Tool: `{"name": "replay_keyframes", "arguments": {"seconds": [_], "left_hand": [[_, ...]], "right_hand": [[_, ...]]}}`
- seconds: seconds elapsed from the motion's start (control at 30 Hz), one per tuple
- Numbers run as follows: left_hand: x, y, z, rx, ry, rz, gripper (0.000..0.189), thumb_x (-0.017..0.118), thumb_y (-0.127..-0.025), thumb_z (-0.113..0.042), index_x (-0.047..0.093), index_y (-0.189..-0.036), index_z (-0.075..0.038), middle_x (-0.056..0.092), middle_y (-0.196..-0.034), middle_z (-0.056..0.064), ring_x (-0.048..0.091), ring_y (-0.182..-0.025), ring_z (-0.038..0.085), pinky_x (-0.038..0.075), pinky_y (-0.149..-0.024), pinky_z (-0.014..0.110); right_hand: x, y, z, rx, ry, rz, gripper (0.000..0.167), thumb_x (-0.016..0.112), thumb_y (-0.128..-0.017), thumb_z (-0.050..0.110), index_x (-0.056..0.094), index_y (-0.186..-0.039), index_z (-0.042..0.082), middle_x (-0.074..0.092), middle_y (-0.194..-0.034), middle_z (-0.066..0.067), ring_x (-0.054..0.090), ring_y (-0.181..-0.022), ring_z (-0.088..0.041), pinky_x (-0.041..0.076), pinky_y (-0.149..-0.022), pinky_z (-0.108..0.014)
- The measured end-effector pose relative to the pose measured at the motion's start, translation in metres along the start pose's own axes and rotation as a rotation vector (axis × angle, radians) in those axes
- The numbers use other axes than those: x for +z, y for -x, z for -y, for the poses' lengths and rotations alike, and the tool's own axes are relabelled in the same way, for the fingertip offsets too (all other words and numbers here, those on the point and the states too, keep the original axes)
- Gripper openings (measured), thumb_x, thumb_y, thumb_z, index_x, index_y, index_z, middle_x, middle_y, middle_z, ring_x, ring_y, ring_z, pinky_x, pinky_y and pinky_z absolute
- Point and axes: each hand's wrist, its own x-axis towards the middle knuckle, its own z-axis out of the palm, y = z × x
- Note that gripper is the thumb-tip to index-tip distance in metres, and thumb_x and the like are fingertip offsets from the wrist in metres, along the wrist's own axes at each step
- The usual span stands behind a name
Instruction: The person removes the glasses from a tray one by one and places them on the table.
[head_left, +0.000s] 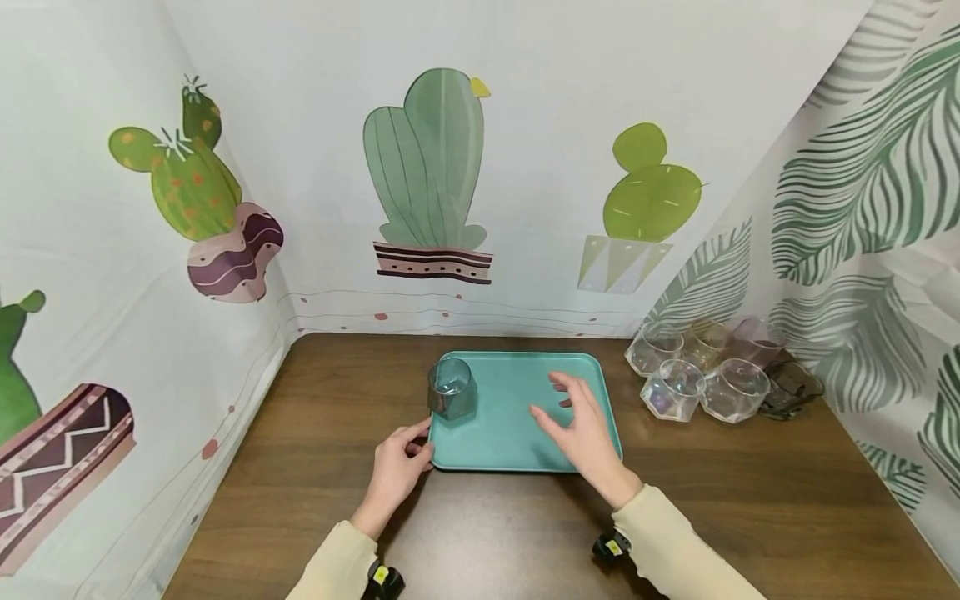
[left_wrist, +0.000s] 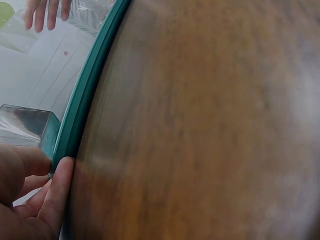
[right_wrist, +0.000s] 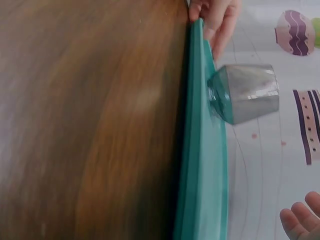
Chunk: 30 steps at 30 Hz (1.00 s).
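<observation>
A teal rectangular tray (head_left: 517, 417) lies on the wooden table. Near its left end stands a grey-blue tinted faceted glass (head_left: 452, 390), upright. My left hand (head_left: 399, 467) pinches the tray's front left corner; in the left wrist view its thumb and fingers (left_wrist: 59, 192) are at the rim. Over the tray's right half hovers my right hand (head_left: 588, 437), fingers spread and holding nothing. Its fingertips (right_wrist: 300, 215) show at the lower right of the right wrist view, apart from the glass.
To the right of the tray, several clear and tinted faceted glasses (head_left: 734, 390) stand grouped, with a dark one (head_left: 791, 392) at the group's right end. A cloth backdrop (head_left: 540, 208) printed with cacti and leaves borders the table (head_left: 337, 400) at the back and sides.
</observation>
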Motion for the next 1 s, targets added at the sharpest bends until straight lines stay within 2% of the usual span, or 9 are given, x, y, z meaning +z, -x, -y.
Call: {"name": "replay_keyframes", "arguments": {"seconds": [0.17, 0.47, 0.7, 0.87, 1.0], "left_hand": [[0.000, 0.000, 0.000, 0.009, -0.006, -0.003, 0.041, 0.070, -0.091, 0.008, 0.071, -0.131, 0.001, 0.071, -0.109, 0.017, 0.067, -0.076, 0.014, 0.063, -0.059, 0.021], [0.000, 0.001, 0.001, 0.012, -0.009, -0.004, 0.041, 0.070, -0.091, 0.008, 0.071, -0.131, 0.001, 0.071, -0.109, 0.018, 0.066, -0.075, 0.013, 0.063, -0.059, 0.021], [0.001, 0.001, 0.000, 0.013, -0.025, -0.004, 0.040, 0.070, -0.091, 0.008, 0.071, -0.131, 0.002, 0.071, -0.109, 0.017, 0.067, -0.076, 0.014, 0.063, -0.059, 0.020], [0.000, 0.000, -0.002, 0.017, -0.027, -0.009, 0.040, 0.070, -0.091, 0.007, 0.071, -0.131, 0.001, 0.071, -0.108, 0.016, 0.068, -0.077, 0.014, 0.063, -0.059, 0.020], [0.000, 0.001, -0.002, 0.007, -0.028, -0.009, 0.041, 0.070, -0.091, 0.007, 0.071, -0.131, 0.000, 0.071, -0.108, 0.016, 0.067, -0.076, 0.012, 0.062, -0.059, 0.019]], "right_hand": [[0.017, -0.004, 0.006, 0.029, -0.052, 0.079, 0.058, 0.083, -0.090, 0.019, 0.058, -0.140, 0.005, 0.062, -0.131, -0.020, 0.064, -0.109, -0.041, 0.060, -0.087, -0.057], [0.047, -0.019, 0.014, 0.099, -0.153, 0.232, 0.061, 0.080, -0.094, 0.026, 0.054, -0.146, 0.006, 0.058, -0.138, -0.023, 0.060, -0.118, -0.042, 0.058, -0.094, -0.057], [0.067, -0.031, 0.020, 0.171, -0.132, 0.333, 0.076, 0.079, -0.094, 0.039, 0.047, -0.153, 0.004, 0.053, -0.144, -0.020, 0.057, -0.124, -0.040, 0.057, -0.100, -0.054], [0.079, -0.037, 0.020, 0.171, -0.103, 0.360, 0.081, 0.080, -0.092, 0.041, 0.044, -0.155, 0.004, 0.050, -0.148, -0.020, 0.054, -0.131, -0.038, 0.056, -0.105, -0.050], [0.087, -0.040, 0.019, 0.150, -0.069, 0.373, 0.084, 0.081, -0.091, 0.041, 0.043, -0.155, 0.004, 0.049, -0.150, -0.021, 0.052, -0.135, -0.037, 0.053, -0.109, -0.052]]}}
